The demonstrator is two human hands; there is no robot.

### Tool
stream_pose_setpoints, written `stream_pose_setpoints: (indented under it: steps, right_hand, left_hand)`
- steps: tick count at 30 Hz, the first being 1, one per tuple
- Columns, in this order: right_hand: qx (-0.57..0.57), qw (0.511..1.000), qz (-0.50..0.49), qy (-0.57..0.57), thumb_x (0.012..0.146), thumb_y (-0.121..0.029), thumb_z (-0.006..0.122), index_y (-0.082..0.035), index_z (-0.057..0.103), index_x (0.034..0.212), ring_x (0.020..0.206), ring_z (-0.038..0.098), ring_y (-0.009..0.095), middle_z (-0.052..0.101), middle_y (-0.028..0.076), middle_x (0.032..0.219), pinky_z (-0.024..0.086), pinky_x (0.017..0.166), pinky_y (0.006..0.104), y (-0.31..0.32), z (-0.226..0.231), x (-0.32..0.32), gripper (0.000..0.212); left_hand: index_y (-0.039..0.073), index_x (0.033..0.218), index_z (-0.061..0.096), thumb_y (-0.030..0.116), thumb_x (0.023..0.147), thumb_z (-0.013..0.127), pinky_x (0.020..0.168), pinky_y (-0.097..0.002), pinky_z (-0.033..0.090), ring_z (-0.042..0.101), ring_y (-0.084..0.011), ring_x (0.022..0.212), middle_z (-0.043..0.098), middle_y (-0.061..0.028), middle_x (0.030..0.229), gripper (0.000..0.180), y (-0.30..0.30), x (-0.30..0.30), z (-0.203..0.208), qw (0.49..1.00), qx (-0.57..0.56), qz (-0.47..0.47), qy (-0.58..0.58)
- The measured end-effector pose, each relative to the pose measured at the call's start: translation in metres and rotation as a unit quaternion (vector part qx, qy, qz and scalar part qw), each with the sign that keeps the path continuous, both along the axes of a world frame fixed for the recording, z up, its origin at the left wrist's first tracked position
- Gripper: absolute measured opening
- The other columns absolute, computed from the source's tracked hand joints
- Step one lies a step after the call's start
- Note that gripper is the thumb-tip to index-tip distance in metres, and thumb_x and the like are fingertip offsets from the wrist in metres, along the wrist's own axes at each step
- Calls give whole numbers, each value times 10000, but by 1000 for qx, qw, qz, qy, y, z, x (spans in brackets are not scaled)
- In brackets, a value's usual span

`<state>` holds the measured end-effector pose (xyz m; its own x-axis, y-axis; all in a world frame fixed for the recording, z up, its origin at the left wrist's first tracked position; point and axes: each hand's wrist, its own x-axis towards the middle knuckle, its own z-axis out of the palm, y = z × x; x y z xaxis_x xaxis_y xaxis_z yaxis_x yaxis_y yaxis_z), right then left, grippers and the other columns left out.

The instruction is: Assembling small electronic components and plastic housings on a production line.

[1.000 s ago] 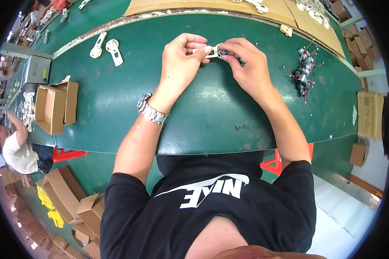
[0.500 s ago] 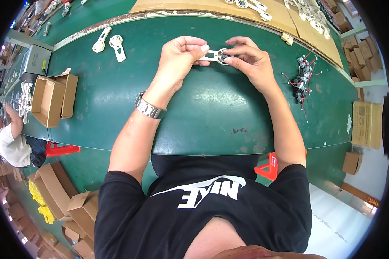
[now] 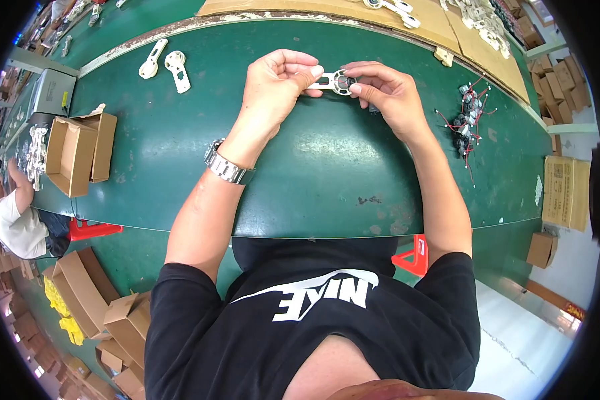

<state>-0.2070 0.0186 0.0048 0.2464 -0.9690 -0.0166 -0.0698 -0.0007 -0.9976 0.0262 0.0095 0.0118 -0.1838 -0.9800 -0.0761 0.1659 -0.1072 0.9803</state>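
The left hand [image 3: 277, 83] pinches the plain end of a white plastic part [image 3: 323, 83] between thumb and fingers, raised over the green table [image 3: 313, 193]. The right hand [image 3: 393, 100] is half curled at the ring end, its thumb and fingertips close together there; whether they grip the rim or something small and dark at it, I cannot tell. A dark piece [image 3: 374, 109] shows just below the right fingers, held or lying beneath, which is unclear.

From the left, a co-worker [image 3: 20, 223] sits at the table's far end, near an open cardboard box [image 3: 70, 157]. Next come two loose white pieces [image 3: 165, 65], side by side and untouched. The part between the hands seems partway through its handling: the ring looks largely open, with nothing clearly seated in it. Right of the hands lies a cluster of small wired components [image 3: 470, 117], apparently unused, and up beyond it a pile of white parts [image 3: 493, 30] on a cardboard sheet [image 3: 431, 27].
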Motion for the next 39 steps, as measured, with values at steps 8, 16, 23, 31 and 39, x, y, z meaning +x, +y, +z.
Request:
stream_pose_setpoints:
  steps: [8,16,23,31,39]
  right_hand:
    - [-98,993,-18,67,940,-5,743,-13,730,1219,945,676,116,719,90,1225,536,707,251,3,-4,4,279]
    - [41,997,18,-59,1011,-196,725,-41,553,1432,867,697,158,683,109,1094,594,743,293,9,15,7,481]
    - [155,981,83,-84,1053,-298,668,-28,565,1446,821,715,170,701,156,1103,608,708,292,7,25,1,488]
    - [122,989,55,-66,1036,-287,694,-23,675,1322,693,693,117,739,104,921,568,596,241,8,12,-2,390]
    - [102,995,-13,-11,1013,-276,724,-44,747,1180,593,645,88,705,64,780,496,492,220,7,8,5,287]
  left_hand:
    - [-60,1139,673,5,949,751,757,-273,625,737,-168,831,747,-123,987,216,0,-6,-1,999,-42,11,-8]
    - [-59,1108,682,-7,941,753,732,-270,632,728,-156,836,741,-126,982,189,1,-9,0,996,-88,32,-10]
    - [-29,1091,700,20,934,769,725,-267,621,721,-131,816,742,-110,971,178,5,-13,-2,992,-122,14,9]
    - [-41,1102,691,11,938,764,743,-271,624,720,-142,822,739,-114,981,186,9,-16,-2,994,-105,12,-22]
    - [-51,1116,684,2,933,772,738,-272,622,718,-149,834,742,-118,987,210,13,-22,2,996,-79,-2,-30]
